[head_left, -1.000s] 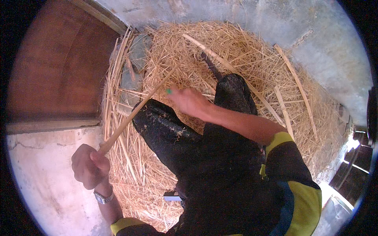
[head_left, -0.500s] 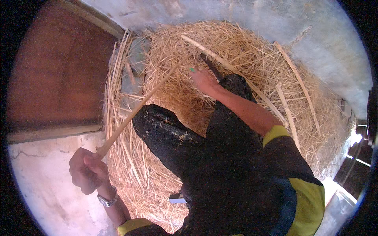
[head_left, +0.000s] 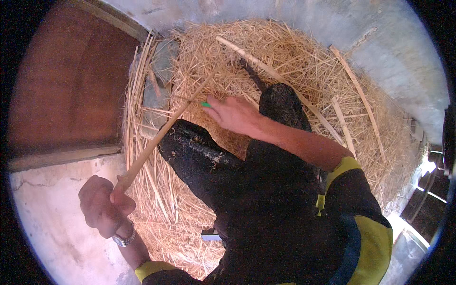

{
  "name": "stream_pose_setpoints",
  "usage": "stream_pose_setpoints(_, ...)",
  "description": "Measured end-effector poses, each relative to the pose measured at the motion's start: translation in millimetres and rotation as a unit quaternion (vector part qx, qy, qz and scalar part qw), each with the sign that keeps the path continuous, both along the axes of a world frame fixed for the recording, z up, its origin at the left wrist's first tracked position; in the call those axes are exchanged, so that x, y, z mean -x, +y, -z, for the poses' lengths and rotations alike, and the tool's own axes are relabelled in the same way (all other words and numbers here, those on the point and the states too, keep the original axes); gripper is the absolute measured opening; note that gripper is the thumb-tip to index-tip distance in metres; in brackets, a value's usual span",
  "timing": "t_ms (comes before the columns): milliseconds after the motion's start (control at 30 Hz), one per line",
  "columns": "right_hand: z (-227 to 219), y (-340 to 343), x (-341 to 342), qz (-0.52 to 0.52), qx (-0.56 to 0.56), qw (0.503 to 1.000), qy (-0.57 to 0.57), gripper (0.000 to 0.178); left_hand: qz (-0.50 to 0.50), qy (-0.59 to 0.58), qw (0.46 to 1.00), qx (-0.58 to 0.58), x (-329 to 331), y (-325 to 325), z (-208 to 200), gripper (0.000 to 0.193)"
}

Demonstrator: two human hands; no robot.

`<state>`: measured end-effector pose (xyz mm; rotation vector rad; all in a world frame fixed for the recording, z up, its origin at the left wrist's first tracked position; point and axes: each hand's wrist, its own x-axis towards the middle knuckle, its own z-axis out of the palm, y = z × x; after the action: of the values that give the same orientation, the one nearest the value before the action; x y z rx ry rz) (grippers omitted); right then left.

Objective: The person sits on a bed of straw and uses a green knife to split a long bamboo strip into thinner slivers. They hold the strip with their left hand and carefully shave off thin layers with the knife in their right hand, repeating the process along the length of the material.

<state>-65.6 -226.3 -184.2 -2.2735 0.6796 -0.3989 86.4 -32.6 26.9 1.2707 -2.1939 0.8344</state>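
Observation:
My left hand, with a watch on the wrist, is closed around the thick end of a pale, peeled stick. The stick slants up and away across my left knee, its far end over the straw. My right hand is beside the stick's upper half, fingers closed on a small object with a green part showing at the fingertips. Most of that object is hidden, so its kind is unclear. Beyond my right knee a dark, narrow, blade-like piece lies on the straw.
Straw-like shavings cover the floor. A long pale strip runs past my right knee, and another strip lies to the right. Long splints are bunched beside a brown door-like panel. A pale wall rises behind.
My right hand has moved left and slightly nearer, from beside my right knee to the stick. My left hand, still gripping the stick, has shifted slightly left.

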Motion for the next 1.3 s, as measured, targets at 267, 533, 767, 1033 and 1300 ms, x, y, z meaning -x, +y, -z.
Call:
stream_pose_setpoints(267,-4,-4,-10,0.068,0.001,0.997,-0.036,0.033,-0.017,-0.023,0.999,0.03,-9,-4,-3,0.03)
stream_pose_setpoints(533,-9,12,-28,0.06,-0.056,0.995,-0.053,0.034,-0.244,0.017,0.953,0.181,-37,-7,0,0.025)
stream_pose_setpoints(767,-63,34,-56,0.098,-0.121,0.973,-0.169,0.034,-0.294,0.134,0.93,0.177,-22,-54,-29,0.028)
stream_pose_setpoints(1033,-99,32,-74,0.043,0.0,0.985,-0.164,0.033,-0.309,0.14,0.931,0.138,-57,-87,-63,0.023)
stream_pose_setpoints(1300,-117,19,-43,0.062,-0.07,0.987,-0.134,0.029,-0.193,0.199,0.946,0.17,-43,-100,-56,0.02)
